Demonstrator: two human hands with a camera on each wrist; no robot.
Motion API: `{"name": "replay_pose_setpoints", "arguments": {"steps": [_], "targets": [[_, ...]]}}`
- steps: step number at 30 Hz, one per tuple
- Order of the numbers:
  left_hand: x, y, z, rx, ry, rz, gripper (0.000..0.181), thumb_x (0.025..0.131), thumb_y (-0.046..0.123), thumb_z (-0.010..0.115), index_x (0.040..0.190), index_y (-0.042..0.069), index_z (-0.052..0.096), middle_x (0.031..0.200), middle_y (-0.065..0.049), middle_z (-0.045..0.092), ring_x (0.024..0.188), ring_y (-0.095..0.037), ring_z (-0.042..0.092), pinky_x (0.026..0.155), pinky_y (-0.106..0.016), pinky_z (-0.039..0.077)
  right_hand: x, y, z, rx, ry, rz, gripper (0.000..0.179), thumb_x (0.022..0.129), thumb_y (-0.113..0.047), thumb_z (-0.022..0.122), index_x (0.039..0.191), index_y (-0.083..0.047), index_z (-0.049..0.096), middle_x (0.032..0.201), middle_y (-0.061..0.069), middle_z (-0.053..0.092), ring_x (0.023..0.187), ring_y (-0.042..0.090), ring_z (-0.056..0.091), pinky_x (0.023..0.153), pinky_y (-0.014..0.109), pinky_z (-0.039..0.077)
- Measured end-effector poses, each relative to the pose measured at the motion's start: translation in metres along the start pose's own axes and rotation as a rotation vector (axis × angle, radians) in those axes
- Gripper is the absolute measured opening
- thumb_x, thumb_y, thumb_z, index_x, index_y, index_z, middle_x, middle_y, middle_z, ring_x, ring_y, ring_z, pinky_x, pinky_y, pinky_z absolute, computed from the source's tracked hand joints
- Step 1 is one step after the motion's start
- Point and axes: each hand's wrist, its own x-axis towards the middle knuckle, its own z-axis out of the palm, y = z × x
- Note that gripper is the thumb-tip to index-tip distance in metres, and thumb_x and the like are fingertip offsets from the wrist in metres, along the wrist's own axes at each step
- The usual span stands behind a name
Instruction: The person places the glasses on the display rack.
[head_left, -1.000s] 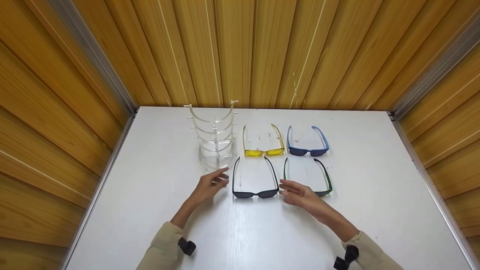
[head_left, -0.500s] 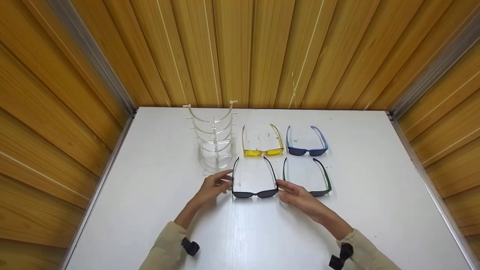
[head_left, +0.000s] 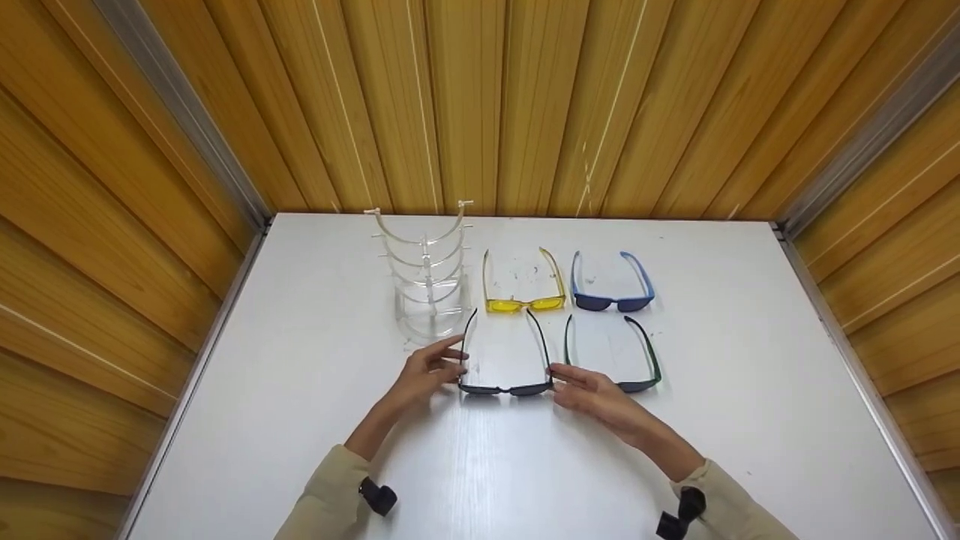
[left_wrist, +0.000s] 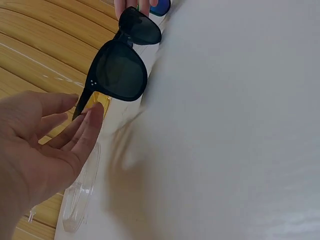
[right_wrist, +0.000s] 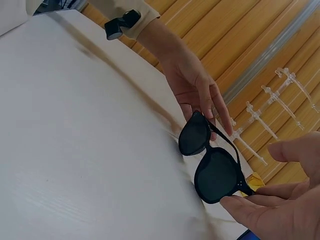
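While your left hand (head_left: pixel 426 375) and right hand (head_left: pixel 604 399) pinch the black sunglasses (head_left: pixel 529 390) at opposite sides, their lens front runs left to right between them; the clear tiered eyewear rack (head_left: pixel 427 260) stands far-left, closer to your left hand.

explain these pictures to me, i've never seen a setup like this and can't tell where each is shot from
There is no machine here, just a person's bare left hand and right hand. The wide picture is taken from the head, looking down; the two closer ones are taken from the left and right wrists. On the white table are a clear rack, yellow glasses, blue glasses and green glasses. Both hands hold the black glasses, one at each side.
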Motion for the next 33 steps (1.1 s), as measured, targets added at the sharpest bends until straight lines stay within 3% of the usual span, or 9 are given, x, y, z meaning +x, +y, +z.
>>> {"name": "replay_pose_setpoints", "arguments": {"steps": [4, 8, 15, 22, 33], "targets": [[-0.003, 0.002, 0.000, -0.043, -0.011, 0.007, 0.059, 0.097, -0.004, 0.059, 0.151, -0.009, 0.038, 0.131, -0.041, 0.056, 0.105, -0.027, 0.070, 0.089, -0.041, 0.064, 0.000, -0.002, 0.001, 0.067, -0.012, -0.013, 0.071, 0.106, -0.023, 0.057, 0.157, 0.011, 0.022, 0.165, 0.030, 0.024, 0.146, 0.032, 0.043, 0.116, 0.032, 0.046], [-0.007, 0.004, -0.001, -0.095, -0.024, -0.028, 0.060, 0.097, -0.005, 0.057, 0.153, -0.008, 0.036, 0.134, -0.040, 0.054, 0.102, -0.018, 0.070, 0.088, -0.037, 0.064, -0.001, -0.005, 0.001, 0.091, -0.008, -0.022, 0.070, 0.105, -0.021, 0.057, 0.156, 0.012, 0.022, 0.161, 0.032, 0.031, 0.139, 0.026, 0.052, 0.115, 0.034, 0.048], [-0.013, 0.016, -0.004, -0.170, -0.027, -0.066, 0.061, 0.097, -0.007, 0.056, 0.154, -0.005, 0.036, 0.138, -0.040, 0.050, 0.098, -0.014, 0.071, 0.090, -0.038, 0.063, 0.001, -0.011, 0.000, 0.115, 0.010, -0.021, 0.066, 0.105, -0.018, 0.057, 0.157, 0.009, 0.026, 0.150, 0.023, 0.052, 0.127, 0.014, 0.062, 0.112, 0.032, 0.051], [-0.016, 0.029, -0.005, -0.159, -0.020, -0.054, 0.061, 0.095, -0.009, 0.055, 0.154, 0.000, 0.040, 0.136, -0.036, 0.054, 0.096, -0.013, 0.071, 0.087, -0.036, 0.064, 0.006, -0.015, -0.001, 0.134, 0.020, -0.051, 0.067, 0.104, -0.017, 0.060, 0.156, 0.009, 0.027, 0.133, 0.011, 0.065, 0.121, 0.013, 0.065, 0.109, 0.030, 0.053], [-0.024, 0.037, -0.008, -0.159, 0.029, -0.044, 0.062, 0.095, -0.008, 0.059, 0.154, -0.001, 0.040, 0.135, -0.034, 0.055, 0.098, -0.013, 0.072, 0.086, -0.036, 0.064, 0.018, -0.019, 0.002, 0.189, 0.033, -0.080, 0.066, 0.101, -0.012, 0.063, 0.155, 0.009, 0.031, 0.125, 0.007, 0.069, 0.118, 0.014, 0.066, 0.107, 0.029, 0.054]]}}
